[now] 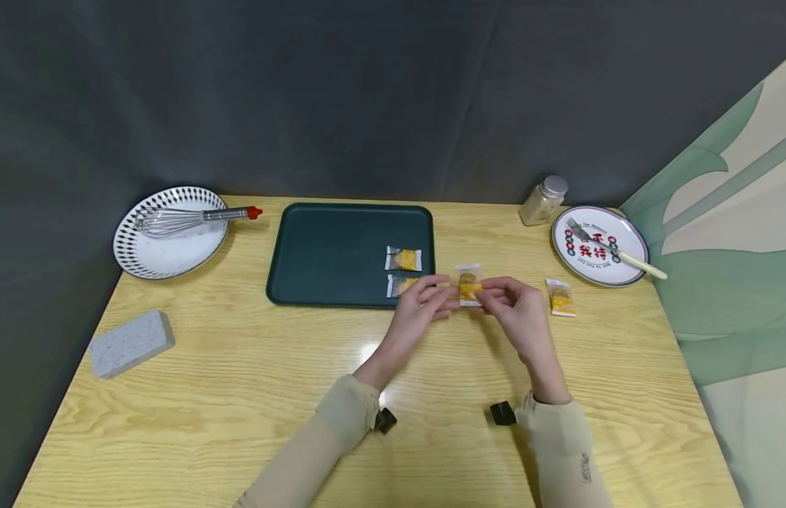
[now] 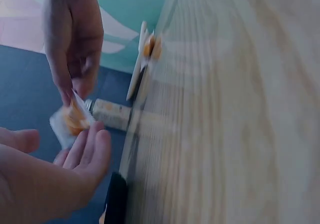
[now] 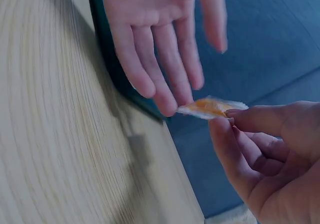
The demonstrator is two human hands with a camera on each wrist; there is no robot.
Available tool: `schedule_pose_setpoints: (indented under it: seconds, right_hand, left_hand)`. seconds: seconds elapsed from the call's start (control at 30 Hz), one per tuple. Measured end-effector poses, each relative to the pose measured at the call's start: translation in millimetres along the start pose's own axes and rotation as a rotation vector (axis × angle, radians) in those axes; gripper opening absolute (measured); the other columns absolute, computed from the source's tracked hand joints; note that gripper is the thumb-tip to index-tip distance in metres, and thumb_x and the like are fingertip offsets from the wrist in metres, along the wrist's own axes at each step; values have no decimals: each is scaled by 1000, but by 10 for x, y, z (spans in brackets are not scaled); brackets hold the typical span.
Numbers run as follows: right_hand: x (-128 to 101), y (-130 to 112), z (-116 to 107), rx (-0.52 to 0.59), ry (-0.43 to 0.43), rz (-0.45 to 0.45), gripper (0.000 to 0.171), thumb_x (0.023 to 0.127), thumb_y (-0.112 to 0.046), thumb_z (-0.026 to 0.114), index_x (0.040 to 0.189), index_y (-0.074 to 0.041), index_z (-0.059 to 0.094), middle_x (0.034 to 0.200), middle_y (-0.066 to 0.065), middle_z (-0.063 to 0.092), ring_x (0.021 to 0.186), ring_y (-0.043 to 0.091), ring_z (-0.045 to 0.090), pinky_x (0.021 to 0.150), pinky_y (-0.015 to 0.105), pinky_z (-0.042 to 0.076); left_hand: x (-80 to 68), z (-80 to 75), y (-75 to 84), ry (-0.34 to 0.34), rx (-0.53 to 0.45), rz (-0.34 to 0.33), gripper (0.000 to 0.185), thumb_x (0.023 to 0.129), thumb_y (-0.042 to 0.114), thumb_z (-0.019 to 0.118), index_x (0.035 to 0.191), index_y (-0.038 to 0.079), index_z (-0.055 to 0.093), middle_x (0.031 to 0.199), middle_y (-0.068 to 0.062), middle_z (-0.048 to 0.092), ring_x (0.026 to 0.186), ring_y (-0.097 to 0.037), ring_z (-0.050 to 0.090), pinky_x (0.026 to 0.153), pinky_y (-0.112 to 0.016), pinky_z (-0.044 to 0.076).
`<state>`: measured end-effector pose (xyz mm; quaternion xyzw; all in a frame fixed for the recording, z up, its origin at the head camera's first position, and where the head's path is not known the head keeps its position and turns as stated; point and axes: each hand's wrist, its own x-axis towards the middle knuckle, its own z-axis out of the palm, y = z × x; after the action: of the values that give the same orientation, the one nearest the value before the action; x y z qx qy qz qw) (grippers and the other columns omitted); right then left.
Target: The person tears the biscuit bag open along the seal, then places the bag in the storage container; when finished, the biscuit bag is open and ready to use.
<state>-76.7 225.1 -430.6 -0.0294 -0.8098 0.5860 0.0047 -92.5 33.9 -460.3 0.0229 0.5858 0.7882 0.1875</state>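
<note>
The right hand (image 1: 516, 305) pinches a small yellow snack packet (image 1: 469, 285) between thumb and fingertips, above the wooden table (image 1: 240, 381) just off the green tray's (image 1: 329, 254) 4 o'clock corner. The left hand (image 1: 425, 300) lies released, fingers straight, tips touching the packet from 9 o'clock. Two packets (image 1: 403, 259) sit on the tray; another packet (image 1: 561, 297) lies at 3 o'clock.
</note>
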Motion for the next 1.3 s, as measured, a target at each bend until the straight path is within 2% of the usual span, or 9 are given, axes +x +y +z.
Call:
schedule_pose_setpoints:
  seconds: [0.13,0.37,0.47,0.57,0.67,0.83,0.97,1.1,1.3]
  right_hand:
    - [-62,-75,83,-11,-53,26,16,100,8,71,113,16,71,97,26,73,77,19,75,74,34,65]
    - [-101,-130,202,-37,-124,49,16,100,6,71,115,13,71,98,22,74,82,25,75,76,37,65]
    - [-82,-141,212,-109,-121,-1,17,102,2,71,116,10,73,100,20,74,87,23,74,75,30,64]
    - [-41,-155,217,-143,-99,-48,17,105,-2,69,117,9,73,103,20,75,91,27,73,77,30,64]
    - [10,-169,245,-110,-84,-58,16,106,-5,68,114,9,73,102,21,75,89,34,73,77,35,65]
    - [64,-155,305,-79,-71,-46,14,104,-6,72,107,7,74,95,19,74,81,29,71,71,31,63]
    - [86,-134,345,-73,-64,-45,13,104,-7,73,105,6,75,96,18,74,81,28,70,72,30,63]
    - [95,-162,361,-81,-53,-65,12,103,-6,74,106,6,75,96,17,74,82,31,71,72,31,63]
    - [90,-200,363,-70,-53,-62,11,102,-5,75,105,5,74,96,18,74,82,35,72,71,33,64]
  left_hand:
    - [70,-88,21,64,-11,29,39,110,12,64,144,-6,60,133,-21,70,116,-26,71,104,-48,56]
    - [124,-192,40,132,-64,-9,24,105,8,71,121,-10,73,111,-16,77,92,-14,73,87,-33,63]
    - [120,-224,42,140,-93,-19,19,104,5,71,116,-11,73,103,-11,78,87,-12,73,83,-30,63]
    - [107,-241,47,136,-113,-29,15,104,1,70,112,-11,73,99,-7,77,84,-11,72,80,-28,62]
    - [99,-250,31,119,-125,-36,11,103,-2,70,109,-11,74,96,-4,77,82,-9,71,78,-27,61]
    - [92,-272,-4,104,-137,-65,10,103,-2,68,107,-9,74,92,-2,75,77,-9,68,74,-26,59]
    - [97,-287,-5,114,-94,-69,18,105,3,66,114,-12,72,98,-6,76,81,-9,69,76,-25,60]
    - [100,-280,31,111,-32,-28,22,106,4,67,118,-13,72,107,-12,77,92,-9,70,82,-26,61]
    - [115,-275,89,86,30,10,19,104,7,71,114,-10,75,104,-10,77,92,-9,70,81,-24,59]
